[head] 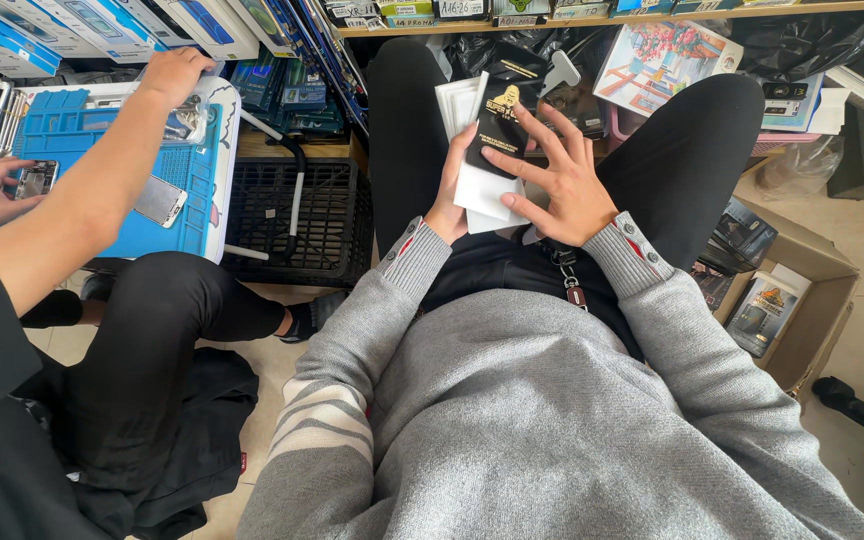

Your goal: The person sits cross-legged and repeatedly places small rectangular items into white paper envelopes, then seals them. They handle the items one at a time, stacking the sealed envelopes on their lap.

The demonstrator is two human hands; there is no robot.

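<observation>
Holding: left hand (449,200) clamped on white flat packets (480,190), above the lap | right hand (555,180), fingers spread, pressing black packet (498,128) atop stack | beside: cardboard box (820,262), black crate (297,220), co-worker's blue mat (102,140).

A pale tiled floor (857,225) is being lit evenly by soft light. A wooden shelf (592,17) is being crowded with boxes, and an open cardboard box (820,262) (half filled) is being kept at the right.
</observation>
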